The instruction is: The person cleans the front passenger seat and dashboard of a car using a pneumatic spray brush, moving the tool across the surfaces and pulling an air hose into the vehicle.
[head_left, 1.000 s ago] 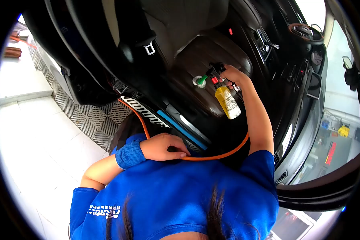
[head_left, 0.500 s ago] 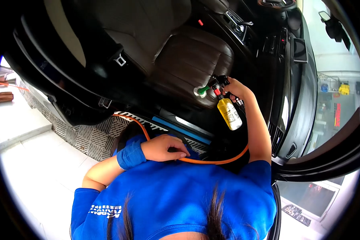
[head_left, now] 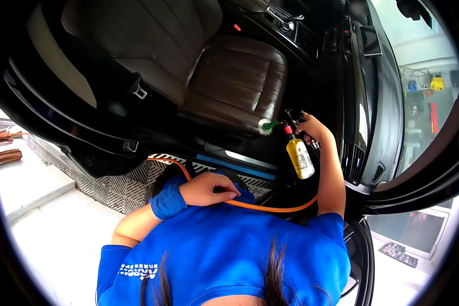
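Note:
My right hand (head_left: 312, 128) grips the black handle of an air cleaning gun (head_left: 294, 118). Beneath the gun hangs its yellow bottle (head_left: 300, 160) with a white label and a red neck. A green nozzle ends in a round white brush (head_left: 264, 127), which meets the front edge of the brown leather car seat (head_left: 235, 69). Close to my body, my left hand (head_left: 209, 189) is closed around an orange hose (head_left: 270, 208), fingers curled. The hose runs over towards my right arm; its joint with the gun is hidden.
The blue-trimmed door sill (head_left: 234, 166) lies in front of the seat. To the right are the dashboard (head_left: 359, 97) and an open door (head_left: 418, 201). A seat-belt buckle (head_left: 139, 92) hangs at left, above patterned floor tiles (head_left: 107, 188).
My right hand has moved the gun right and slightly down, bringing the brush to the seat's front edge. The view has shifted a little. My left hand stays on the hose.

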A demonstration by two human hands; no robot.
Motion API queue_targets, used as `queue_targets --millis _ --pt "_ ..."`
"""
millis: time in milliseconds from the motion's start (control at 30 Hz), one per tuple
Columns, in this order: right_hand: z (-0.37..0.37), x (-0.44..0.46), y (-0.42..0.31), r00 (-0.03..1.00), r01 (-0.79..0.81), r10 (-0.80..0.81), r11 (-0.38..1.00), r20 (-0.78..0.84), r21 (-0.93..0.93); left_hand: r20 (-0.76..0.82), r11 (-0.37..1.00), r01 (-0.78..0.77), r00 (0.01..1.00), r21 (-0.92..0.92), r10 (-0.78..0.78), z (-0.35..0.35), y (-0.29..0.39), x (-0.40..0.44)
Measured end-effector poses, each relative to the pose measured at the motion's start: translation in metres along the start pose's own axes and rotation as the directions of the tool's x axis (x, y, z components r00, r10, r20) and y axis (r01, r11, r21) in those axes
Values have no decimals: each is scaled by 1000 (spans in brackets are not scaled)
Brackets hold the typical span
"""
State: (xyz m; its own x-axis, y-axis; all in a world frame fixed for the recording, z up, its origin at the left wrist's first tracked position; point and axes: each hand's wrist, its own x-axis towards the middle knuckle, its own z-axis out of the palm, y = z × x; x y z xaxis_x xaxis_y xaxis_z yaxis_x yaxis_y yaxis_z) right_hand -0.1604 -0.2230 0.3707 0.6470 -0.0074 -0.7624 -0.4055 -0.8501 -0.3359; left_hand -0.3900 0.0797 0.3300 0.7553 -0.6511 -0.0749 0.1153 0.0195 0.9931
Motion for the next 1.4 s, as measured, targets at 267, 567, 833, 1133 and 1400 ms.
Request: queue_targets --millis 267,567,833,1133,1400 --pt "6 15 50 979 60 -42 994 -198 90 -78 972 -62 994 227 82 -8 3 -2" --pt "25 -44 49 959 273 -220 541 -179 796 -146 970 136 984 204 -107 -37 0 19" --pt "64 -64 20 885 243 -460 333 -68 911 -336 987 9 940 -159 -63 -34 -33 135" --pt "79 -70 12 888 150 -460 356 33 922 -239 744 58 928 -666 -287 -30 -51 144" --pt "85 -71 4 914 144 -402 446 54 883 -281 653 -8 906 -758 -316 -23 -73 142"
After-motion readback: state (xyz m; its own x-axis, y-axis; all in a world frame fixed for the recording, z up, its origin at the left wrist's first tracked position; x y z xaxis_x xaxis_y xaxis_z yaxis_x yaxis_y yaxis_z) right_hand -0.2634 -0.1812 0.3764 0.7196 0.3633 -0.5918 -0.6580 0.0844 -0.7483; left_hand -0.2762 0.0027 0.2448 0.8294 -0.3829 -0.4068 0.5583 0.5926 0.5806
